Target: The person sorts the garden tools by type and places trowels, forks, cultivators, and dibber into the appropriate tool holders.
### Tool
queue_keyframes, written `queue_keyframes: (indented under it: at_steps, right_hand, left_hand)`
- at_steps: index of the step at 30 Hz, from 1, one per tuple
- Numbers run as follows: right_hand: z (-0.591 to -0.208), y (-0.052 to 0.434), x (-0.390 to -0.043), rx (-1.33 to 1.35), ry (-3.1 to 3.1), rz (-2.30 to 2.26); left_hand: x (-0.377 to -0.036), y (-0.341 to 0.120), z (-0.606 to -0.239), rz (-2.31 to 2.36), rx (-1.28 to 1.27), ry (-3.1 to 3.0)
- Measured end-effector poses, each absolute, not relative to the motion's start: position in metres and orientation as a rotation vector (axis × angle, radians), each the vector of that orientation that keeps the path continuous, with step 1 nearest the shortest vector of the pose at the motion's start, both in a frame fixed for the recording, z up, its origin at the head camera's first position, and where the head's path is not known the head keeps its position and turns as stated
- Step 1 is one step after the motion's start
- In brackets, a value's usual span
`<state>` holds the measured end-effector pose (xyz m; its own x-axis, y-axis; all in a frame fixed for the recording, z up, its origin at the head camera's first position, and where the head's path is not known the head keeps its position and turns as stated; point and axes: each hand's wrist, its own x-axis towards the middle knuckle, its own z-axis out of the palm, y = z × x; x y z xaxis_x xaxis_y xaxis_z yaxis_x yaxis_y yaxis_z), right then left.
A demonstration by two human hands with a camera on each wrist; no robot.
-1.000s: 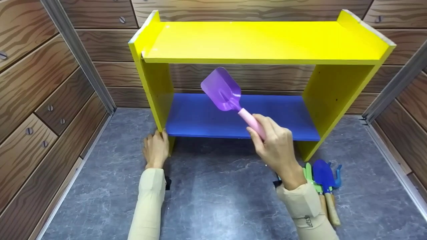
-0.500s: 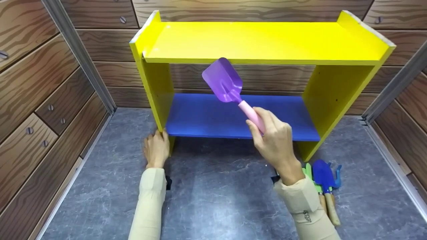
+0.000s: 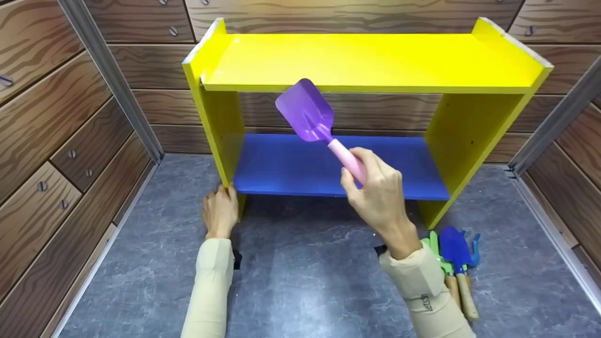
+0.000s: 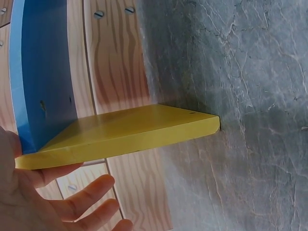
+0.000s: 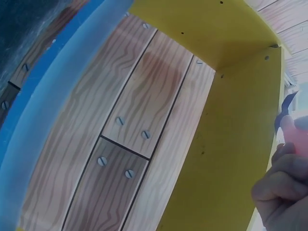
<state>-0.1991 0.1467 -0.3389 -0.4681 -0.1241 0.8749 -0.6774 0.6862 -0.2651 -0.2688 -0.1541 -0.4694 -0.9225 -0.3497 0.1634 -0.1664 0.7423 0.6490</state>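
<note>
Jutting forward from gripping right hand (image 3: 379,199), purple shovel (image 3: 307,115), left hand (image 3: 219,212) pinching shelf (image 3: 375,61)

I'm getting a smooth, metallic-looking gloss off the purple shovel blade (image 3: 305,112) toward twelve o'clock, while its pink handle (image 3: 347,161), just off centre toward three, is looking smooth; whether it's plastic or painted, I'm not managing to tell remotely. The yellow shelf unit (image 3: 352,61) is showing bright, smooth paint, its rough, whitish edges standing out at eleven and two. Toward six, the marbled floor (image 3: 300,267) is giving me a polished sheen. Wood-grained panels (image 3: 328,16) are lining twelve; a dull metal rail (image 3: 110,70) is running at ten. Cloth sleeves (image 3: 209,291) are creasing matt at seven and five, and plain wooden handles (image 3: 466,295) are lying at four.
</note>
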Motion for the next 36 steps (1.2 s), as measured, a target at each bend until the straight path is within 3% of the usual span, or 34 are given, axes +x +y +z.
queue_keyframes:
  at_steps: [36]
  right_hand:
    - [-0.268,0.085,-0.209,0.6,-1.549,0.938]
  left_hand:
    - [-0.27,-0.155,-0.471,-0.965,0.396,-2.67]
